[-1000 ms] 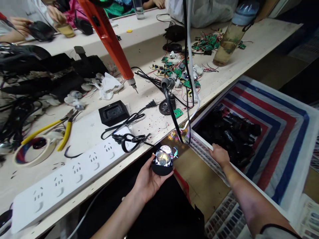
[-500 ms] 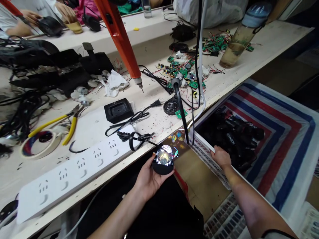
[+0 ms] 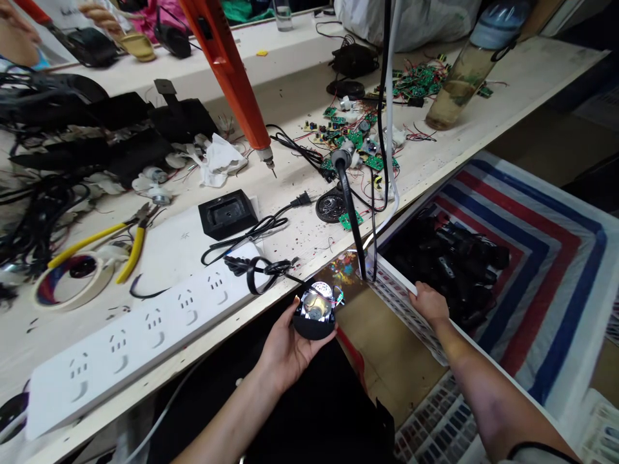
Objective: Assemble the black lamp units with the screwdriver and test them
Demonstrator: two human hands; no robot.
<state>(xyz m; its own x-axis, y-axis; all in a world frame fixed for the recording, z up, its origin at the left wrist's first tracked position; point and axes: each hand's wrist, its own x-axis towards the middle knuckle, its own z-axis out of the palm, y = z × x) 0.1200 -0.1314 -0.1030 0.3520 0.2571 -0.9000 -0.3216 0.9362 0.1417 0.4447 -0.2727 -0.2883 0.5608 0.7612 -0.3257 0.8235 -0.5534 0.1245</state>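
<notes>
My left hand [image 3: 290,345] is closed around a round black device [image 3: 314,325] with its inside exposed. Light glows in the opening, where a motor-like part, wires and a small green circuit board show. A black cord [image 3: 265,267] runs from it over the bench edge, its plug lying on the bench. My right hand [image 3: 429,304] grips the white rim of a plastic crate [image 3: 406,322]. Black parts [image 3: 449,264] fill the crate's near side, on a red, white and blue striped sheet [image 3: 546,258].
An orange electric screwdriver [image 3: 232,77] hangs over the bench, bit down. A white power strip [image 3: 145,335] lies along the front edge. Yellow-handled pliers [image 3: 130,241], tape [image 3: 72,283], a black housing [image 3: 228,214], circuit boards [image 3: 358,138] and a tilted bottle [image 3: 457,84] are on the bench.
The view has shifted slightly. Both hands keep their holds, on the device and the crate rim. Across the bench, another person's hands have moved.
</notes>
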